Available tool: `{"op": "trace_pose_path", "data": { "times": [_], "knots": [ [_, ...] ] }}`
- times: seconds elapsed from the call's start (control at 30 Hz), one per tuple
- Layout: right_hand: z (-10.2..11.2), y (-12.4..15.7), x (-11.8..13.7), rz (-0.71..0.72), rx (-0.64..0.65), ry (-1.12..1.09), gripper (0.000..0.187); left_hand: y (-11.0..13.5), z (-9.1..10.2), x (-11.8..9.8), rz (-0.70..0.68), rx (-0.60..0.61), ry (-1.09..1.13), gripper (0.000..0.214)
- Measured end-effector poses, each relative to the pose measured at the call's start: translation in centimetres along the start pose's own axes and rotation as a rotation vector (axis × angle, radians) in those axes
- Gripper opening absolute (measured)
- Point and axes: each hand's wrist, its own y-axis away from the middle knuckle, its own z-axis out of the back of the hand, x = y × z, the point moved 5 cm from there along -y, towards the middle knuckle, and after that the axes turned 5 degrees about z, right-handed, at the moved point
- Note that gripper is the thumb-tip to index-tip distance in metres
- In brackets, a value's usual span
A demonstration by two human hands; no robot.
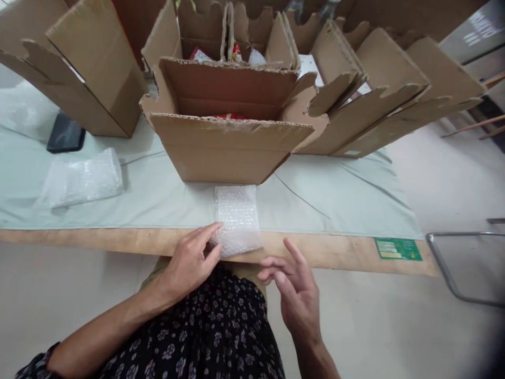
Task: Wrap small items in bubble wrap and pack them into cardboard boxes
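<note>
Your left grip (193,263) pinches the near left corner of the bubble wrap (238,218) between thumb and forefinger, low in the middle of the frame. Your right grip (294,287) hangs just beside its lower right corner, fingers loosely spread, touching nothing. That bubble wrap lies over the worktop (335,252) edge, its far end against an open box (229,147). Another pouch (81,179) lies at left, a green label (398,248) at right.
</note>
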Motion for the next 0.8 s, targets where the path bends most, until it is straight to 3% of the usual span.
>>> {"op": "trace_pose_path", "data": {
  "times": [0.07,0.13,0.23,0.3,0.4,0.53,0.67,0.8],
  "knots": [
    [0.2,-0.6,1.9,0.264,0.023,0.308,0.044,-0.8,-0.2,0.4,0.075,0.061,-0.033,0.043],
    [-0.8,-1.6,3.3,0.494,0.140,0.605,0.041,-1.3,-0.4,0.6,0.087,0.082,-0.092,0.047],
    [-2.8,-3.7,3.1,0.651,0.327,0.937,0.040,-1.7,-0.8,0.8,0.031,0.032,-0.153,0.046],
    [-3.7,-4.8,2.5,0.699,0.371,1.042,0.036,-1.9,-1.1,0.9,-0.027,-0.016,-0.165,0.044],
    [-4.1,-5.2,2.0,0.767,0.323,1.039,0.024,-2.0,-0.9,0.7,-0.119,-0.096,-0.172,0.039],
    [-4.0,-5.2,2.4,0.764,0.292,0.945,0.018,-1.2,0.7,-0.7,-0.243,-0.229,-0.181,0.035],
    [-4.2,-6.1,3.0,0.717,0.331,0.840,0.017,-0.4,0.9,-1.9,-0.361,-0.141,-0.189,0.031],
    [-3.9,-6.9,3.6,0.707,0.284,0.755,0.017,-1.3,0.0,-1.0,-0.267,-0.104,-0.144,0.021]
  ]
}}
